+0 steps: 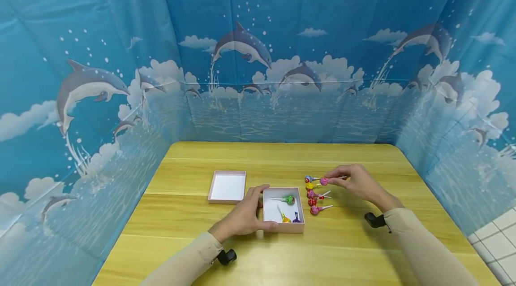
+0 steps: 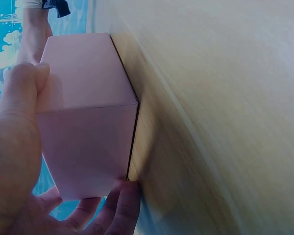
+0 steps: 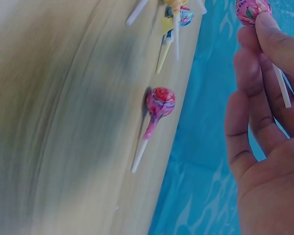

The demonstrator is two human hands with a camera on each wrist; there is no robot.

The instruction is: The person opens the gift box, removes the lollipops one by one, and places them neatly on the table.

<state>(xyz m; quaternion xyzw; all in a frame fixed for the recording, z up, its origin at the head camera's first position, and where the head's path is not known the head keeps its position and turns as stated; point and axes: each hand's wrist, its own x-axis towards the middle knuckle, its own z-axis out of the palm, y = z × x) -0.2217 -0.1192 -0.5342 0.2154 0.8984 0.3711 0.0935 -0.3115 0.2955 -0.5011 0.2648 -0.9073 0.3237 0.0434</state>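
A pink square box [image 1: 289,228] with a white inside stands on the table, gripped by my left hand [image 1: 245,215]. In the left wrist view the thumb lies along one side of the box [image 2: 88,147] and the fingers along another. Inside lie a green lollipop [image 1: 288,199], a yellow-orange lollipop [image 1: 285,218] and a purple lollipop [image 1: 296,218]. My right hand [image 1: 359,186] pinches a pink lollipop [image 3: 252,11] between thumb and forefinger, its white stick pointing back along the palm. It is held over the right of the box, beside several wrapped lollipops [image 1: 314,210].
The shallow pink lid [image 1: 227,187] lies white side up, left of the box. In the right wrist view a red and purple lollipop [image 3: 160,103] lies on the wooden table [image 1: 185,232]. A blue dolphin-print curtain [image 1: 282,111] surrounds the table's back and sides.
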